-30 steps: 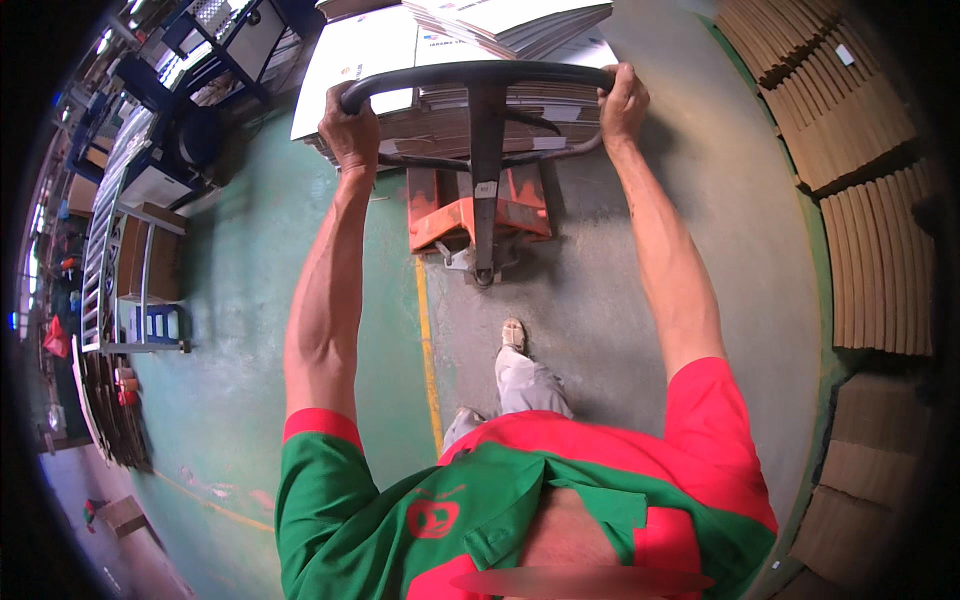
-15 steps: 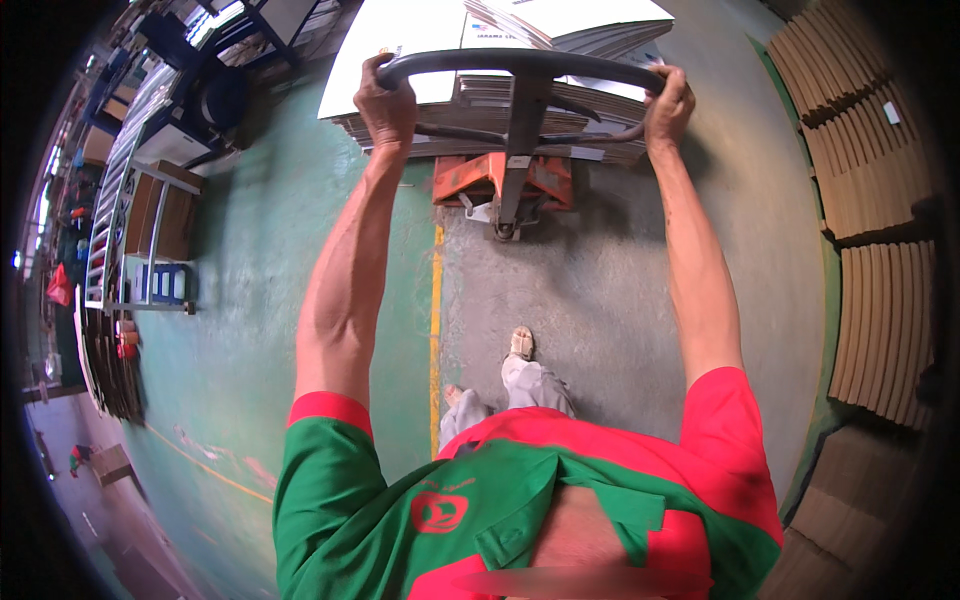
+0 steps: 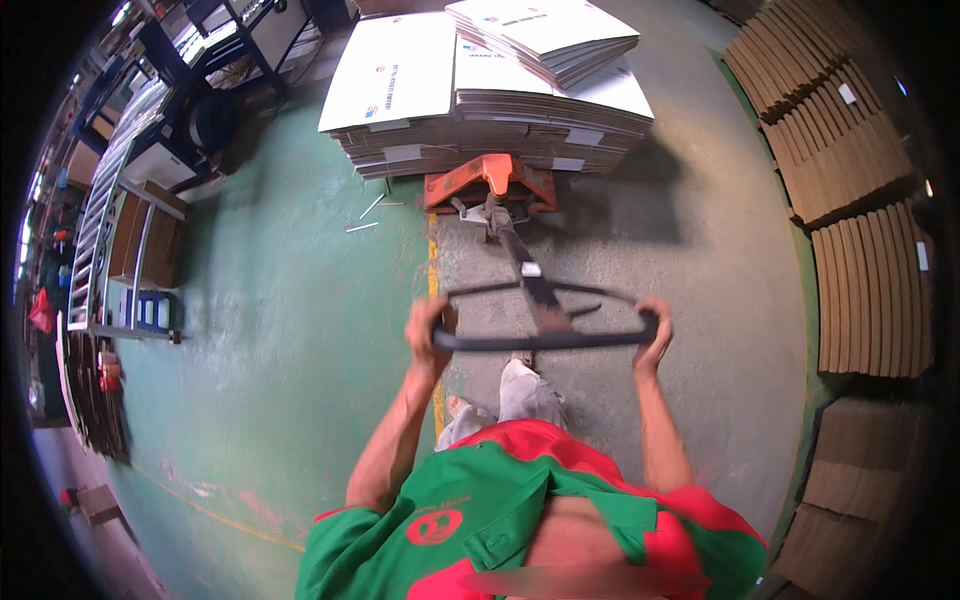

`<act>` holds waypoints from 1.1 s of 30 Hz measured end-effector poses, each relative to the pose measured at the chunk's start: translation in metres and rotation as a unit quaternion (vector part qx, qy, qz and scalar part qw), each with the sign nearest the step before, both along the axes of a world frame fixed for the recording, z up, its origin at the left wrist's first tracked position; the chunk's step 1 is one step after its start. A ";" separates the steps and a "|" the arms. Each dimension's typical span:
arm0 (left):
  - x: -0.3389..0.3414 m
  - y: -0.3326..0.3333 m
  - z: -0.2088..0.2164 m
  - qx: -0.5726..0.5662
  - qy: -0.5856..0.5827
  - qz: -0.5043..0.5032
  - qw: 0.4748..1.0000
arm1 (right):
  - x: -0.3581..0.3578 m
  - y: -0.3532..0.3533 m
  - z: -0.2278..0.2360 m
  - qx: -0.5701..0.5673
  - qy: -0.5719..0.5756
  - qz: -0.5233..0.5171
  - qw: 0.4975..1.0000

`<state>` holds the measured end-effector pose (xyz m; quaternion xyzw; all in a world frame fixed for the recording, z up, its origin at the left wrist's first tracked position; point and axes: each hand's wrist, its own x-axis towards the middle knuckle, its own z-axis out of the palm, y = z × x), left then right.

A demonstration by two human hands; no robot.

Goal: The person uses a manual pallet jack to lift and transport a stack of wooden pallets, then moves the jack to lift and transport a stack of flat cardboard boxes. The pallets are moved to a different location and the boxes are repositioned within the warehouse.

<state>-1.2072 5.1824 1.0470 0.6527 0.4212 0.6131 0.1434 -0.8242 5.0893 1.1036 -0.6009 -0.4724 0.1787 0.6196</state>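
Note:
My left hand (image 3: 430, 332) is wrapped round the left end of a black loop handle, and my right hand (image 3: 655, 338) grips its right end. The pallet jack handle (image 3: 540, 341) is tilted down toward me, above my feet. Its shaft runs forward to the orange body of the pallet jack (image 3: 490, 178). Beyond that, flat white cardboard sheets (image 3: 395, 75) lie in tied bundles, with a smaller skewed pile (image 3: 550, 35) on top. The forks and whatever carries the load are hidden under the stack.
Several stacks of folded brown cardboard (image 3: 868, 290) line the right side. At left are a roller conveyor (image 3: 100, 240), blue machinery (image 3: 205, 115) and a brown box (image 3: 155, 235). A yellow floor line (image 3: 433, 265) runs ahead. Thin white strips (image 3: 370, 210) lie near the load.
Both my hands have pulled the handle down and toward me from near the stack, bending my arms. More of the white stack and the orange jack body now shows.

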 end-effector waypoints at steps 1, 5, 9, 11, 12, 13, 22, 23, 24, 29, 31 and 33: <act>-0.010 -0.042 -0.016 -0.021 0.039 -0.023 0.999 | -0.009 -0.043 -0.019 -0.027 -0.019 -0.013 0.999; -0.048 -0.178 -0.040 -0.116 0.148 -0.163 0.969 | -0.049 -0.183 -0.070 -0.108 0.003 -0.054 0.993; -0.051 -0.182 -0.010 -0.109 0.309 -0.210 0.921 | -0.067 -0.179 -0.069 -0.093 0.074 -0.165 0.979; -0.035 -0.148 0.024 -0.123 0.332 -0.249 0.902 | -0.055 -0.132 -0.040 -0.057 -0.028 -0.200 0.978; -0.020 -0.126 0.041 -0.134 0.347 -0.268 0.889 | -0.043 -0.099 -0.021 -0.037 -0.145 -0.200 0.968; -0.002 -0.100 0.057 -0.124 0.317 -0.242 0.909 | -0.034 -0.069 -0.003 -0.021 -0.131 -0.194 0.972; 0.040 -0.127 0.017 -0.010 0.302 -0.113 0.946 | -0.039 -0.124 -0.008 -0.048 -0.342 -0.154 0.926; 0.032 -0.155 -0.005 -0.030 0.319 -0.164 0.933 | -0.041 -0.154 -0.027 -0.074 -0.358 -0.131 0.922; 0.030 -0.178 -0.026 -0.063 0.332 -0.212 0.917 | -0.043 -0.182 -0.046 -0.086 -0.363 -0.113 0.921; 0.037 -0.217 -0.060 -0.241 0.440 -0.385 0.775 | -0.025 -0.244 -0.075 -0.335 -0.303 0.067 0.890; 0.045 -0.190 -0.030 -0.251 0.490 -0.355 0.755 | -0.013 -0.212 -0.050 -0.185 -0.344 0.011 0.920; 0.055 -0.133 0.014 -0.189 0.438 -0.271 0.836 | 0.001 -0.153 -0.013 -0.141 -0.375 -0.019 0.916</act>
